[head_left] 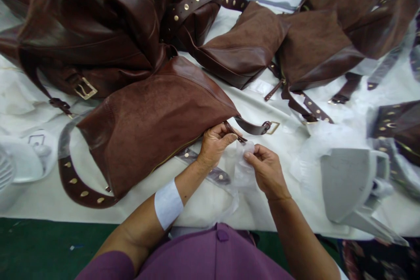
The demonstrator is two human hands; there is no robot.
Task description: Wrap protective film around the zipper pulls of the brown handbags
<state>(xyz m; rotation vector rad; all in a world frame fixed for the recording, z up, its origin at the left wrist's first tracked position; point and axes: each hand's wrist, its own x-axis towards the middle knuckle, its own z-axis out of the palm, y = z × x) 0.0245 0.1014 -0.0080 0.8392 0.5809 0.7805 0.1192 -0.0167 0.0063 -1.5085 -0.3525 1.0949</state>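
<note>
A brown suede and leather bag (157,113) lies on its side before me on the white-covered table. At its zipper end, my left hand (215,142) pinches a narrow brown leather zipper pull (233,131). Just to the right, my right hand (266,168) grips a thin, translucent white wrapping sheet (244,162) between thumb and fingers, close to the tip of the pull. A short buckle strap (252,126) sticks out beyond my left hand. Under my left wrist runs a studded strap (218,176) partly covered in clear film. The bag's other studded strap (74,181) curves off at the left.
A large brown bag (95,22) stands at the back left. Several similar bags, one of them a suede bag (315,48), lie across the back. A grey plastic tape dispenser-like object (348,183) sits at the right, near crumpled wrapping (315,153). White plastic parts (29,157) lie at the left.
</note>
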